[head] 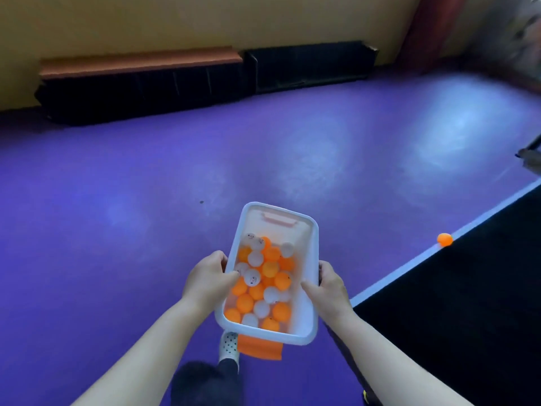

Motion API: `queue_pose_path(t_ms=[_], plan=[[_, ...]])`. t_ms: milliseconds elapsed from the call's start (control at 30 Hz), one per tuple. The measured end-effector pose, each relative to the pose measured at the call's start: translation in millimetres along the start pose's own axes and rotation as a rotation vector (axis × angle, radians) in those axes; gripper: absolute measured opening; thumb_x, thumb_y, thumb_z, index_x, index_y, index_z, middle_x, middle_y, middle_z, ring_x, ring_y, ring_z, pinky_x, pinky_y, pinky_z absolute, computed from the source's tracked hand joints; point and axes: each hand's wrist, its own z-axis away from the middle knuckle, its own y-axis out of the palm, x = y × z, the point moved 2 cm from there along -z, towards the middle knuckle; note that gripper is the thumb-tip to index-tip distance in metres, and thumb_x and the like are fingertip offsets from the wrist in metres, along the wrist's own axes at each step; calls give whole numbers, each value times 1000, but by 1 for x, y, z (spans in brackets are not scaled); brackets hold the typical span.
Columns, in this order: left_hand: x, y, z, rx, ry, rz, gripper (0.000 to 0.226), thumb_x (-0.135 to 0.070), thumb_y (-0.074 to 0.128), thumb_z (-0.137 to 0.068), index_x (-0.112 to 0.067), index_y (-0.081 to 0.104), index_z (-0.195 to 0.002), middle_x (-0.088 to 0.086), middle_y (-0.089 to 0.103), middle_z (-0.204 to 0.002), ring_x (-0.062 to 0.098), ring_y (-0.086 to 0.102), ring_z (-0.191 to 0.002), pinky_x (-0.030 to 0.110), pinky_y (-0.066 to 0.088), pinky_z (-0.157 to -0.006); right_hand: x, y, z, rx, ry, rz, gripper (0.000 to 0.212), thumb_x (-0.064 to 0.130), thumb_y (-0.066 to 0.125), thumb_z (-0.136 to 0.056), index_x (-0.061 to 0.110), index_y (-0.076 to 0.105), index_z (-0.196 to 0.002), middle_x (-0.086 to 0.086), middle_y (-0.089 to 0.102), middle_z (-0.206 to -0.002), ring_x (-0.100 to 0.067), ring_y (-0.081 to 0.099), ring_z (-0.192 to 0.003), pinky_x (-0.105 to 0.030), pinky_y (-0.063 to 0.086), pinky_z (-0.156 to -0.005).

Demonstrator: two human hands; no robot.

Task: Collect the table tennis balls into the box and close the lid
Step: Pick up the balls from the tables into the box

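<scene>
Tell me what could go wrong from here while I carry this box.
The lidless box is held by the left hand and right hand; tilting it could spill the balls. The lone orange ball at the edge of the dark surface could roll away or be missed.

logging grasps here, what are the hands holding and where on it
Both hands hold the open box of balls by its long side rims: left hand on the left rim, right hand on the right rim, thumbs hooked over the edges.
</scene>
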Motion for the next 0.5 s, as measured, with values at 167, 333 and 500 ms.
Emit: queue_pose_path(t_ms=[167,333,500], plan=[[-57,7,-133,110,166,-56,19,-27,62,-77,-17,48,-69,-3,54,-65,16,46,-59,28,36,-53,26,-19,-89,-138,110,16,26,29,63,-78,29,53,-102,6,67,-89,-17,64,-84,-43,55,-78],[-129,21,-228,170,347,-145,23,-32,61,-79,-10,54,-74,-1,55,-64,17,47,-58,30,35,-51,44,-42,-150,-254,246,14,26,34,60,-79,30,50,-103,7,65,-91,-17,63,-86,-40,54,-77],[-197,78,-274,359,491,-181,22,-29,61,-78,-11,51,-70,-1,53,-63,15,45,-56,28,33,-48,21,-79,-170,-412,424,-41,34,38,60,-78,30,51,-109,8,65,-98,-16,62,-90,-40,54,-81]])
